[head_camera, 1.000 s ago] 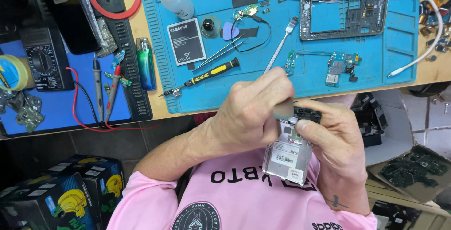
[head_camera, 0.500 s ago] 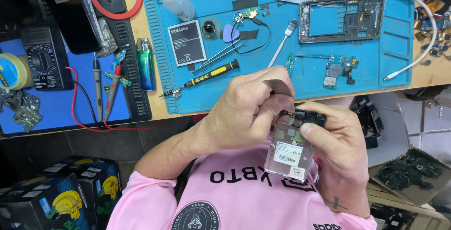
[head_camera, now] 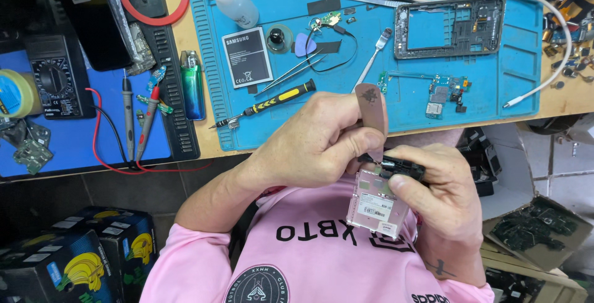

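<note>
Phone (head_camera: pixel 377 207) sits gripped in the right hand (head_camera: pixel 442 207) while left hand (head_camera: pixel 315 145) fingers pinch a pry tool (head_camera: pixel 373 108) against its top edge.

Battery (head_camera: pixel 247 56), screwdriver (head_camera: pixel 272 101), phone frame (head_camera: pixel 450 27) on blue mat (head_camera: pixel 520 61).

pink short-sleeved jersey (head_camera: pixel 309 259) with black lettering, a round crest; small dark mark on right wrist.

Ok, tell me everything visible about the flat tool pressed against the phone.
The pry tool is a thin, flat, pinkish-brown blade, plastic by its look, with a rounded top and a small dark emblem. It stands nearly upright, pinched in the left hand, its lower end at the top edge of the opened phone that the right hand holds.
</note>
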